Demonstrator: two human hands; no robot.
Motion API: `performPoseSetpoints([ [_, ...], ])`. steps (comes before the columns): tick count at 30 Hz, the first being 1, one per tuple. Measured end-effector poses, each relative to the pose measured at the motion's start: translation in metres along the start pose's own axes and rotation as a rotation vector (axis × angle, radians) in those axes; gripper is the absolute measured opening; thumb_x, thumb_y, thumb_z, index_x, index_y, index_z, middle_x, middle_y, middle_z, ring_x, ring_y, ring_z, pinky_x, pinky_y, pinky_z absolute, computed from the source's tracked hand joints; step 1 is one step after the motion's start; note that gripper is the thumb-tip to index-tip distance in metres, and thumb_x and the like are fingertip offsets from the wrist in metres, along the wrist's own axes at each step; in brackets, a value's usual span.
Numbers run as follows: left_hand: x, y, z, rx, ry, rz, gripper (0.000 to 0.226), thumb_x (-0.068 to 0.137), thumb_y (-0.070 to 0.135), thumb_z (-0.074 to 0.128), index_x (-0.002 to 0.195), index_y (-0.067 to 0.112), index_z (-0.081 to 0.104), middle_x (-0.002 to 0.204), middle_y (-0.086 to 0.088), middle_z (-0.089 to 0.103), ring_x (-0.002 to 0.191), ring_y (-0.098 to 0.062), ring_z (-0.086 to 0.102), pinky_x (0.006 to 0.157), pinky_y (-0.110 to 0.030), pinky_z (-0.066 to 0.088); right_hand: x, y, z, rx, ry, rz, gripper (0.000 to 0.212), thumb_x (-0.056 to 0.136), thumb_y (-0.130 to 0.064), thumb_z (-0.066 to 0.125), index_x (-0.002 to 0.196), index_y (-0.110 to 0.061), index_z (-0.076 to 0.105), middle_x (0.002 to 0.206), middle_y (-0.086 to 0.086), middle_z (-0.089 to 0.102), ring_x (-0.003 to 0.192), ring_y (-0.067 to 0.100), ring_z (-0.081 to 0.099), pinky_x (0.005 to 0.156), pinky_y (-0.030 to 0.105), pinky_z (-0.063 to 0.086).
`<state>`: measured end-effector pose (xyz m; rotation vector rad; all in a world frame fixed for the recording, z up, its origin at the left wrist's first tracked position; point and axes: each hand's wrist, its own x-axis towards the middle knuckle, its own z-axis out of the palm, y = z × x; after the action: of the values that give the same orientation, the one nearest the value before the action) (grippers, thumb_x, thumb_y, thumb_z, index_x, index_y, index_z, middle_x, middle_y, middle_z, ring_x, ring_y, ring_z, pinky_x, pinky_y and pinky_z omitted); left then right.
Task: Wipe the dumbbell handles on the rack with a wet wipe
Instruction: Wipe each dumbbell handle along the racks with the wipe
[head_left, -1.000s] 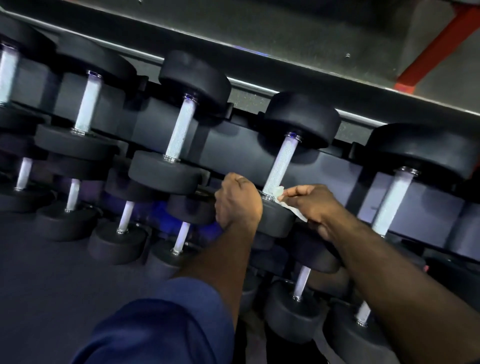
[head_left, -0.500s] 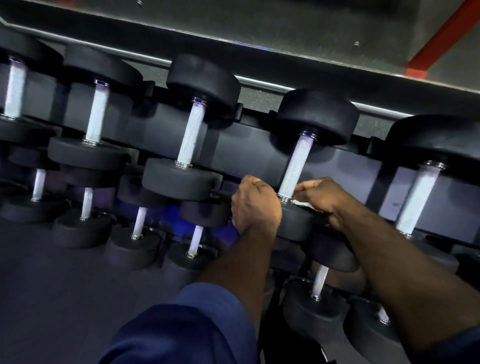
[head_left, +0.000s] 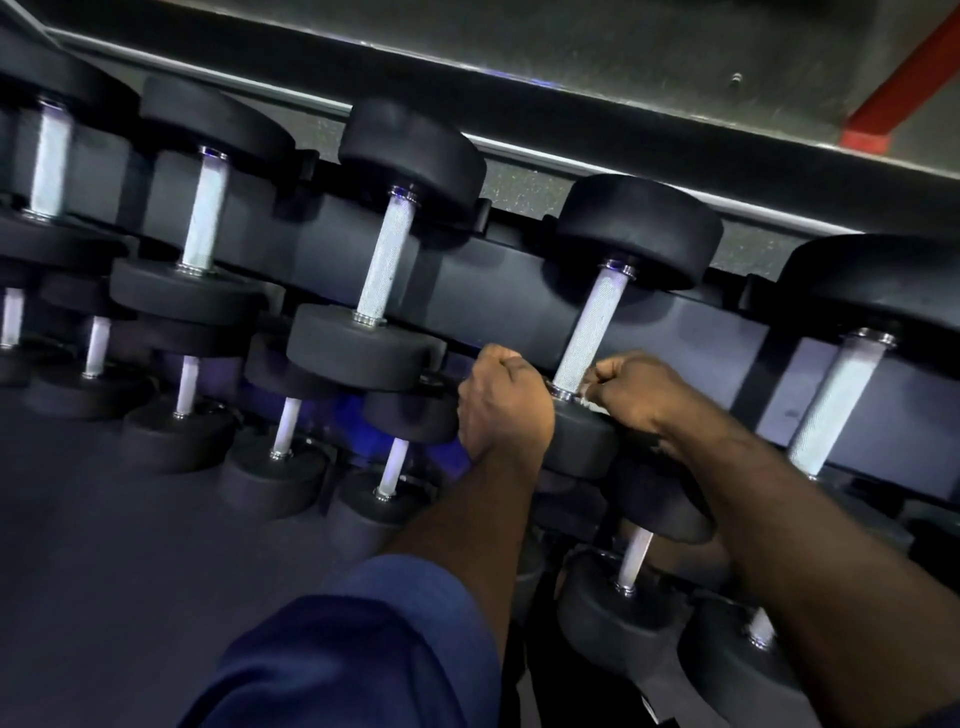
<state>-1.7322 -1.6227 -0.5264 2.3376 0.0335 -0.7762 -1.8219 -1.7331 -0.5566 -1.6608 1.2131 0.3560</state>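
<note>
Black dumbbells with knurled silver handles lie in rows on a dark rack (head_left: 498, 291). My right hand (head_left: 631, 397) pinches a white wet wipe (head_left: 588, 401), of which only a sliver shows, against the lower end of one top-row handle (head_left: 589, 332). My left hand (head_left: 504, 402) is curled in a fist over the left edge of that dumbbell's near head (head_left: 579, 441); its fingertips are hidden. The far head (head_left: 639, 228) sits against the rack's back.
Neighbouring top-row handles stand to the left (head_left: 387, 260) and right (head_left: 831, 400). Lower tiers of smaller dumbbells (head_left: 283, 431) sit below my arms. A grey ledge (head_left: 519, 88) and a red post (head_left: 904, 88) lie behind the rack. Dark floor (head_left: 104, 571) lies at the lower left.
My right hand has closed in on the handle's lower end, and the wipe, plainly visible before, is now almost hidden under the fingers. The left hand keeps its place on the head.
</note>
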Motion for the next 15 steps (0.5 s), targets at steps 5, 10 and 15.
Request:
performPoseSetpoints([
  [5,0.000,-0.001,0.001,-0.007,0.005,0.008,0.024,0.100,0.027,0.049,0.113,0.025,0.069,0.125,-0.013,0.068,0.116,-0.038,0.058,0.094,-0.042,0.045,-0.030,0.000,-0.033,0.012,-0.048,-0.148,0.004,0.085,-0.028,0.082,0.085,-0.025,0.080,0.073,-0.017,0.074,0.069,-0.004,0.062,0.071,0.017,0.047],
  [10,-0.001,0.000,0.000,0.000,0.014,0.016,0.025,0.101,0.027,0.048,0.115,0.025,0.069,0.126,-0.014,0.067,0.117,-0.039,0.058,0.092,-0.041,0.044,-0.027,-0.019,-0.026,-0.270,0.233,-0.632,0.016,0.091,-0.035,0.073,0.107,-0.033,0.077,0.102,-0.016,0.071,0.094,0.002,0.064,0.081,0.018,0.049],
  [15,0.000,-0.002,0.000,-0.008,0.011,0.019,0.027,0.101,0.027,0.047,0.116,0.025,0.069,0.129,-0.012,0.067,0.119,-0.037,0.057,0.096,-0.041,0.044,-0.029,-0.022,-0.024,-0.744,0.053,-0.706,0.025,0.095,-0.040,0.060,0.118,-0.039,0.069,0.111,-0.016,0.062,0.105,0.013,0.063,0.074,0.026,0.048],
])
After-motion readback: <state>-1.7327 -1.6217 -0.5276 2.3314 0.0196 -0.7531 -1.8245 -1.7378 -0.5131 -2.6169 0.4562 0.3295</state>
